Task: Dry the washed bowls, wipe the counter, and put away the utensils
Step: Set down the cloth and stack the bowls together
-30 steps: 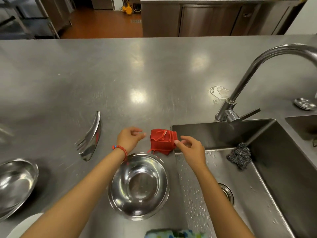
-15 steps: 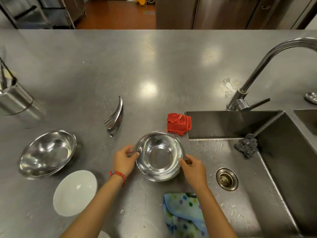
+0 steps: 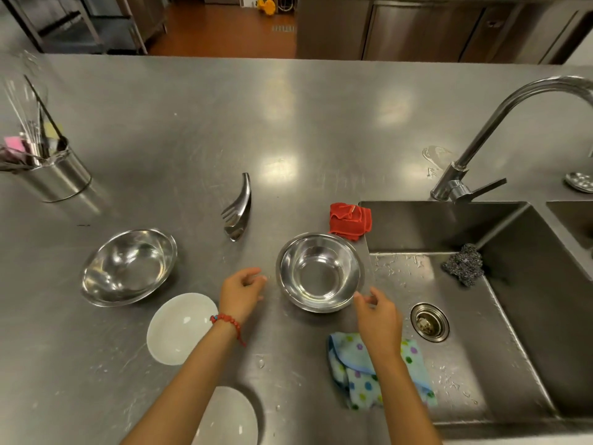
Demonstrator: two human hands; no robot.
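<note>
Your left hand [image 3: 243, 289] and right hand [image 3: 378, 311] hover on either side of the small steel bowl [image 3: 321, 273], fingers loosely curled and holding nothing; neither looks to be touching the rim. The bowl stands upright on the table [image 3: 288, 123] just beside the sink [image 3: 449, 284], with the red cloth [image 3: 350, 220] touching its far rim. The likely step is drying this bowl. The dotted towel [image 3: 356, 377] lies right under your right forearm, so pick that up first, then steady the bowl by its rim with your left hand and wipe the inside before the outside. Polished steel is probably slippery when wet, so grip firmly. The larger steel bowl [image 3: 128, 268] and two white bowls [image 3: 181, 327] wait to the left.
</note>
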